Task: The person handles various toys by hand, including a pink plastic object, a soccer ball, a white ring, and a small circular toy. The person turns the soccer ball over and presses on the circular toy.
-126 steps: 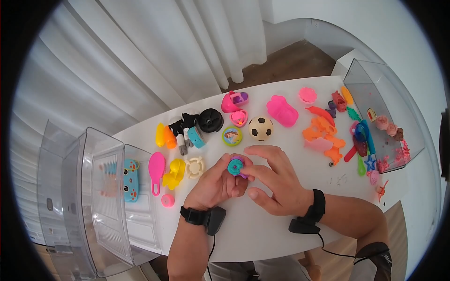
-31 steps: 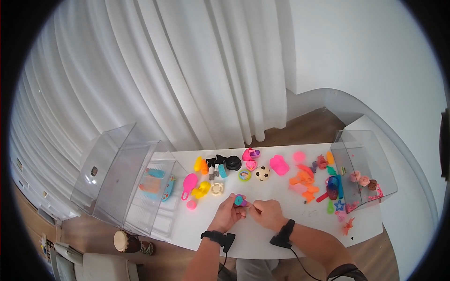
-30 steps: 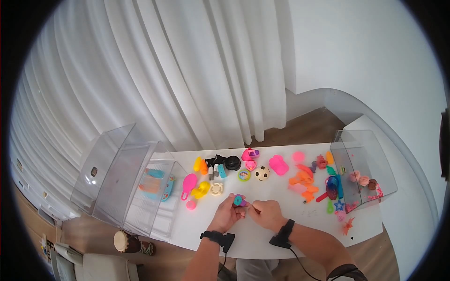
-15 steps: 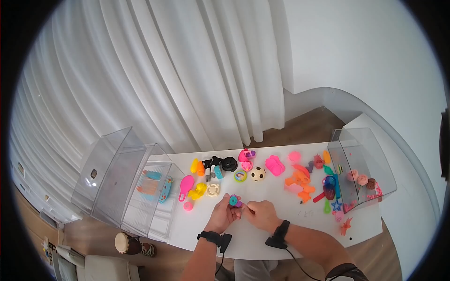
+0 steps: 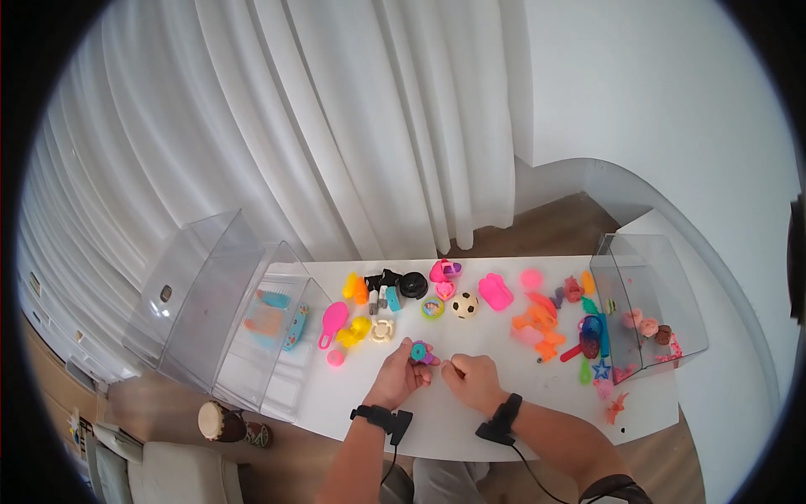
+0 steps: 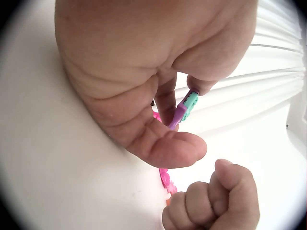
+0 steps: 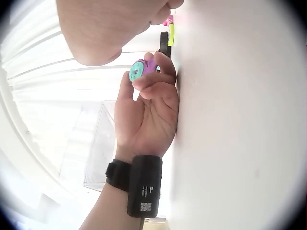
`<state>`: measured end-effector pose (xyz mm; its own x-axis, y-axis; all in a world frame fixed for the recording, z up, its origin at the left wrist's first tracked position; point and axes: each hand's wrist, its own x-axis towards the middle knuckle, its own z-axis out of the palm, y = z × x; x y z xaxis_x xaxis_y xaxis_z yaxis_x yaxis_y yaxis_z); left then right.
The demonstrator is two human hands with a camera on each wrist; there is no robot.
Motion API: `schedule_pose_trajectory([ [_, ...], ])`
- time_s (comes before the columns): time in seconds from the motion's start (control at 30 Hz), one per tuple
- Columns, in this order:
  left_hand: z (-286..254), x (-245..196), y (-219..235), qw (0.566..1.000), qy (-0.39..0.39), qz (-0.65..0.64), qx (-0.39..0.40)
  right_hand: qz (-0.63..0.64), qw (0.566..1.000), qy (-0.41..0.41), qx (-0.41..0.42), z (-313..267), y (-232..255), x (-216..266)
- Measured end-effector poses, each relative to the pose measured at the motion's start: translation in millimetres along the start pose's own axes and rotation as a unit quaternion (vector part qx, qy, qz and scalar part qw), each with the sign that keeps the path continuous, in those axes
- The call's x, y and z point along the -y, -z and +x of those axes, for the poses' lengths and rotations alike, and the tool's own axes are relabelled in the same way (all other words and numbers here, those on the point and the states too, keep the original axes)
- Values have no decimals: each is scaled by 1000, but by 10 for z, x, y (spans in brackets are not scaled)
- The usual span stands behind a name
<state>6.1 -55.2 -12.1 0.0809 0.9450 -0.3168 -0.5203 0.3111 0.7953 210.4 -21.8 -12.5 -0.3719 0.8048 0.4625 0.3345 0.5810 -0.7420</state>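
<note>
My left hand (image 5: 398, 379) pinches a small turquoise and purple toy (image 5: 420, 352) between thumb and fingers above the table's near middle. Seen from the left wrist, the toy (image 6: 188, 106) has a round turquoise face on a purple body, and the thumb tip presses the turquoise side. My right hand (image 5: 476, 384) is beside it on the right, fingers curled in and thumb against them. A small gap separates it from the toy, and no object shows in it. In the right wrist view the turquoise disc (image 7: 136, 71) has a small centre hole.
Beyond the hands lie a football (image 5: 465, 305), a green round toy (image 5: 432, 308) and a white ring (image 5: 383, 330). Left are a pink paddle (image 5: 334, 320) and a clear box (image 5: 277, 370); right are orange toys (image 5: 544, 329) and another clear box (image 5: 651, 269).
The right hand's fingers were spread at the toy several seconds ago; they are now curled and a little apart from it. The head view has moved back, showing more of the room.
</note>
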Motion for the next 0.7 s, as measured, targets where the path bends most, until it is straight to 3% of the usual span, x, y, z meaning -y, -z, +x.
schedule_pose_trajectory([
  [0.1,-41,18,-15,1000,-20,3,1,27,999,-9,-37,26,-25,-18],
  [0.33,-39,60,-73,998,-24,-8,57,-1,998,-55,-16,10,169,-81],
  [0.43,102,76,-197,995,-1,-39,96,21,998,-36,-38,30,319,-144],
  [0.5,281,145,-288,984,-12,-75,159,26,997,22,-76,54,411,-214],
  [0.53,360,162,-341,984,-1,-79,162,21,997,11,-78,67,448,-226],
  [0.6,508,150,-456,979,15,-98,178,22,990,87,-114,138,474,-214],
  [0.7,640,119,-569,983,38,-58,168,1,987,116,-114,192,449,-236],
])
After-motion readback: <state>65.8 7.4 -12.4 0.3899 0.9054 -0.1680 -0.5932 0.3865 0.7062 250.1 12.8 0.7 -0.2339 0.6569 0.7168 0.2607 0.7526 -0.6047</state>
